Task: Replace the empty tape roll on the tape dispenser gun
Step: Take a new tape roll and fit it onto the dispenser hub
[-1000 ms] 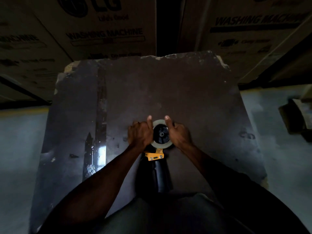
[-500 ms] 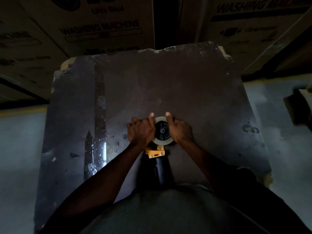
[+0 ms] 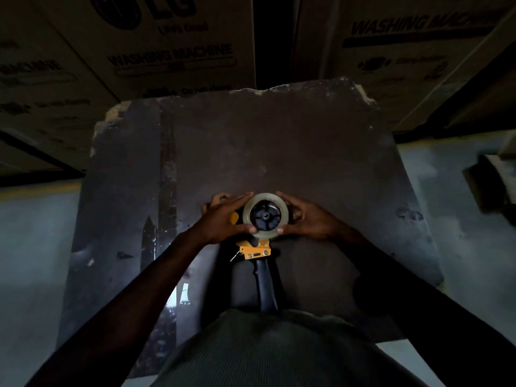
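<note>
A yellow tape dispenser gun (image 3: 255,251) with a black handle lies flat on a dark board (image 3: 307,149), handle pointing toward me. A roll of clear tape (image 3: 282,209) sits around the gun's black hub. My left hand (image 3: 220,219) grips the roll's left side, thumb on its lower rim and a finger on the top. My right hand (image 3: 305,217) grips the right side the same way. Part of the yellow frame shows between my left fingers and the roll.
The dark board has chipped far corners and a shiny strip (image 3: 167,177) down its left part. Large washing machine cartons (image 3: 173,51) stand behind it. Grey floor lies on both sides, with a dark object (image 3: 491,185) at the right.
My fingers have shifted from pinching the roll's top to cupping its sides, thumbs now at the lower rim. The gun stays in place.
</note>
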### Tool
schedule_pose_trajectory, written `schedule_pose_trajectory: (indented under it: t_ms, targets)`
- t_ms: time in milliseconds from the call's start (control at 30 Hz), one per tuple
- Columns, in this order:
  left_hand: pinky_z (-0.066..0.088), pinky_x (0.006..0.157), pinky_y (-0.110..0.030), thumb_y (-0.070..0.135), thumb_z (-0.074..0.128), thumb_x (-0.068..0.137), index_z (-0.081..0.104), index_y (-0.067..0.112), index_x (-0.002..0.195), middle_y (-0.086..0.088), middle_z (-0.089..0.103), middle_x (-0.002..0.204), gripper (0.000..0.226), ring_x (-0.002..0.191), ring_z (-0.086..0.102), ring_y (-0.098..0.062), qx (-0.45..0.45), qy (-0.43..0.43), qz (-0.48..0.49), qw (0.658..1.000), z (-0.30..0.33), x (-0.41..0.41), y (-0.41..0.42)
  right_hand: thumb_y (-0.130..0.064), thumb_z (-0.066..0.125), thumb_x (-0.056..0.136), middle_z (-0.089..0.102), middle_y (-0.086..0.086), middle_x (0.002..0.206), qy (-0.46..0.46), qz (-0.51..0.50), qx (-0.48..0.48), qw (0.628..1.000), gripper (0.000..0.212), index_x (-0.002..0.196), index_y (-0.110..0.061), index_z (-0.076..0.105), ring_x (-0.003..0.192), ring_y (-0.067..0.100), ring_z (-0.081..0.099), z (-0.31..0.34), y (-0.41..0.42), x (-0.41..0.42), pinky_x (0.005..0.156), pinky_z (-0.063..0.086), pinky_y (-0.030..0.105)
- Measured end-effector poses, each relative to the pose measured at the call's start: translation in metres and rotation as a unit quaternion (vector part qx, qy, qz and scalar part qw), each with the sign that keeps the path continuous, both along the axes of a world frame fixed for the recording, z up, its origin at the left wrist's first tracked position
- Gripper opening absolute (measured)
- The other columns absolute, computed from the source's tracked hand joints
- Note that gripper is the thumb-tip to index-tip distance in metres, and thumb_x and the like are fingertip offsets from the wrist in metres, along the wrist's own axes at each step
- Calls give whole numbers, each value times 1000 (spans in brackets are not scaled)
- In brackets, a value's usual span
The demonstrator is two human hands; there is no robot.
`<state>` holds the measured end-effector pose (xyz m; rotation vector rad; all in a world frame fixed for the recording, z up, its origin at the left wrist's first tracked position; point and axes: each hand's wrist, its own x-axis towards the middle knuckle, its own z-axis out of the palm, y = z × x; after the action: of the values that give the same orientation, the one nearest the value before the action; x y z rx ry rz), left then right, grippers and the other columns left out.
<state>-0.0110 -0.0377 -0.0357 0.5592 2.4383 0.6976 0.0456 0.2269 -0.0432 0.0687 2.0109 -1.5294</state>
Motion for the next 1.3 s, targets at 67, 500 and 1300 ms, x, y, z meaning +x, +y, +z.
schedule_pose_trajectory:
  t_ms: [67,500,1300]
  targets:
    - [17,113,-50,88,52,47,22,50,145,20,38,147,110,138,19,-21,-19,-7,-12,1000,-3,-2,-3,-3,84,75,49,1,147,18,47,34,998,102,156,-16,23,123,2,57,6,3,-2,94,49,15]
    - [43,101,-34,82,57,62,19,44,148,-9,58,130,102,121,52,-19,0,-62,-89,994,-15,-29,4,-45,87,67,47,-2,153,40,37,101,993,110,156,-27,25,134,10,51,-6,7,-1,114,41,38]
    - [36,109,-42,69,68,66,73,32,90,-8,29,156,45,141,23,-34,5,142,55,988,-9,55,-4,-10,91,67,60,-2,132,91,-113,63,987,95,147,-15,39,117,8,60,-12,-17,27,90,53,19]
